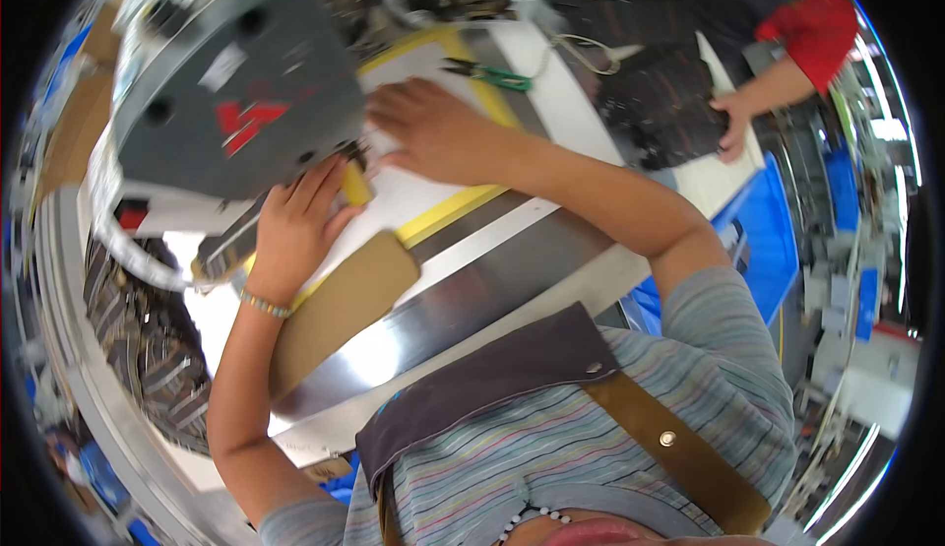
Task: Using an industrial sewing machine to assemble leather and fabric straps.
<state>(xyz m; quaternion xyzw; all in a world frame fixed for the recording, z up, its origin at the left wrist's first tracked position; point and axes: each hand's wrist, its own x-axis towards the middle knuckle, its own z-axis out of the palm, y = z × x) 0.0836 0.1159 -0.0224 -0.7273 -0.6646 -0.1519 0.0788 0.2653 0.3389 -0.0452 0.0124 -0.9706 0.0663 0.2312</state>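
Note:
My left hand [300, 216] is at the lower right edge of a large grey machine head [285, 93], its fingers bent toward the machine. A small yellow piece [355, 184] sits between its thumb and fingers. My right hand [433, 130] reaches across from the right, palm down over a white work surface [394, 201] bordered with yellow tape. Its fingers look stretched out with the thumb apart, and their tips are blurred beside the machine. Whatever lies under the fingertips is hidden. Green-handled snips [497, 76] lie just beyond the right hand.
A brown padded board [359, 280] lies along the near edge, beside a shiny metal strip [443, 295]. Dark patterned pieces [148, 349] are heaped at the left. At the far right, another person's hand [733, 123] touches dark sheet material [660, 103]. A blue bin [778, 241] stands at the right.

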